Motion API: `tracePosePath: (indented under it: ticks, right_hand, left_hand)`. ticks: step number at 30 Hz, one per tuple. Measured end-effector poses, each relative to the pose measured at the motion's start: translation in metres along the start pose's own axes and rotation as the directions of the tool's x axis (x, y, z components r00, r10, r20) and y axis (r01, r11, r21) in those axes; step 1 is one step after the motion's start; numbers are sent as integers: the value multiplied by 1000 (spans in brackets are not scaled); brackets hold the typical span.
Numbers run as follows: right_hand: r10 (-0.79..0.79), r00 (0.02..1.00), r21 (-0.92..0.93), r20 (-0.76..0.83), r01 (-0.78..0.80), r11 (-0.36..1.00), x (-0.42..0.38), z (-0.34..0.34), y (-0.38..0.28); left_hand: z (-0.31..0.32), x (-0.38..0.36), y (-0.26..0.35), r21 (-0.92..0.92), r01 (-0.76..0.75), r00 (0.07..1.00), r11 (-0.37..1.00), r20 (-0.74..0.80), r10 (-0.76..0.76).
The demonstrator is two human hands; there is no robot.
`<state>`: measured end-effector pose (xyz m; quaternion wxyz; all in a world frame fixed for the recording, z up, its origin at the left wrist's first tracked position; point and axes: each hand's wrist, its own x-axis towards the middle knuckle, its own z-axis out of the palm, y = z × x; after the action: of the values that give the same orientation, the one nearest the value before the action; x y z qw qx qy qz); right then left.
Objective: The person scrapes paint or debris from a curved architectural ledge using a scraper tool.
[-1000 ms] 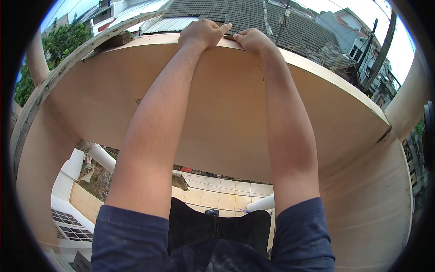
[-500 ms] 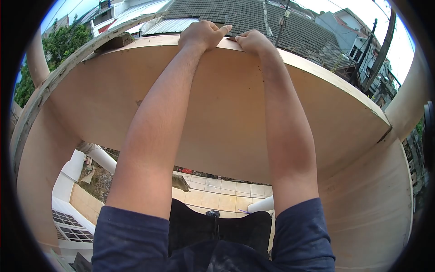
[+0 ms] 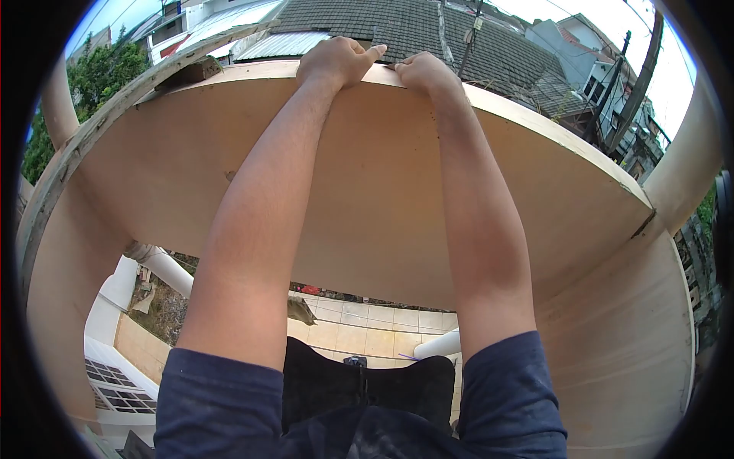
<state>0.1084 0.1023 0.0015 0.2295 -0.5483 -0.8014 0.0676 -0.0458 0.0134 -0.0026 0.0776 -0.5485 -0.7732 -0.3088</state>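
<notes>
Both my arms reach forward to the top edge of a beige wall-like beam point(image 3: 375, 168). On that edge, left of the middle, rests my left hand point(image 3: 333, 61), its fingers curled and its thumb pointing right; whatever it holds is hidden. Just to the right, my right hand point(image 3: 428, 75) is closed in a pinch. A small dark, thin piece point(image 3: 391, 66) shows at its fingertips, too small to name. A narrow gap separates the two hands.
A rough-edged curved ledge point(image 3: 53, 195) runs along the left. Round columns point(image 3: 688, 180) stand at the sides. Far below lies a tiled floor point(image 3: 367, 317). Beyond the beam are tiled roofs point(image 3: 397, 30), utility poles point(image 3: 642, 84) and a tree point(image 3: 103, 80).
The view has shifted slightly, so the beam and the roofs sit a little further left. Both hands keep nearly the same place and grip on the edge.
</notes>
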Motion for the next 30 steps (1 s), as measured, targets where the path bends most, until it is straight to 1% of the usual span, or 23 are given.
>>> tracePosePath:
  ticks: [1,3,4,6,7,9,10,11,13,14,15,16,17,19,20,22,25,26,28,29,30]
  right_hand:
    - [6,1000,2,-3,-6,1000,-2,-3,2]
    - [-234,968,99,91,225,969,-6,-6,7]
    - [-234,968,98,91,225,969,-7,-8,8]
    - [-327,927,306,182,263,915,-8,-12,12]
    - [-324,928,306,184,259,916,-8,-11,12]
    - [-205,974,205,94,183,962,-9,-9,7]
    - [-111,994,129,20,108,986,-1,1,4]
    - [-106,994,132,18,103,986,6,6,7]
    - [-70,997,75,-11,71,995,-3,3,2]
    - [-70,997,79,-16,71,994,-7,-1,3]
    - [-159,987,105,30,155,982,-7,-4,6]
    - [-250,965,133,74,239,962,-7,-7,7]
    - [-255,964,132,72,244,961,-7,-8,8]
    - [-251,963,244,100,221,944,-7,-9,11]
    - [-249,963,242,100,220,945,-6,-7,10]
    - [-94,995,108,18,91,990,3,2,5]
    - [-85,996,82,9,84,993,4,3,5]
    - [-86,996,83,8,85,993,3,1,7]
    - [-236,964,180,119,213,960,-11,-11,6]
    - [-234,965,179,120,211,961,-14,-13,6]
    - [-253,958,234,133,217,948,-14,-14,8]
  left_hand:
    - [0,0,0,0,-7,1000,1000,2,7]
    - [-1,-2,0,-35,14,1000,999,15,-14]
    - [-3,-2,1,-36,14,1000,999,15,-13]
    - [-3,-2,1,-26,23,999,999,36,-23]
    - [-2,-2,0,-27,23,999,999,40,-22]
    - [-1,0,0,-30,25,999,999,25,-24]
    - [0,0,-1,-29,21,999,999,28,-21]
    - [0,0,-1,-30,13,1000,999,18,-12]
    - [2,2,-1,-27,-4,1000,1000,6,4]
    - [2,3,-2,-15,-10,1000,1000,4,10]
    - [1,3,-2,-3,-13,1000,1000,-2,13]
    - [4,0,-1,-32,10,999,999,-33,-11]
    - [3,1,-1,-32,13,999,999,-39,-14]
    - [1,0,0,-40,37,999,999,-10,-38]
    - [1,0,1,-42,37,999,998,-9,-37]
    - [1,1,-1,-25,14,1000,1000,-6,-14]
    - [6,3,-4,-74,6,998,997,-56,-10]
    - [7,5,-5,-73,7,998,997,-58,-11]
    - [8,4,-5,-81,7,997,997,-76,-13]
    - [8,4,-5,-82,6,997,997,-74,-12]
    - [4,2,-3,-74,14,999,997,-49,-17]
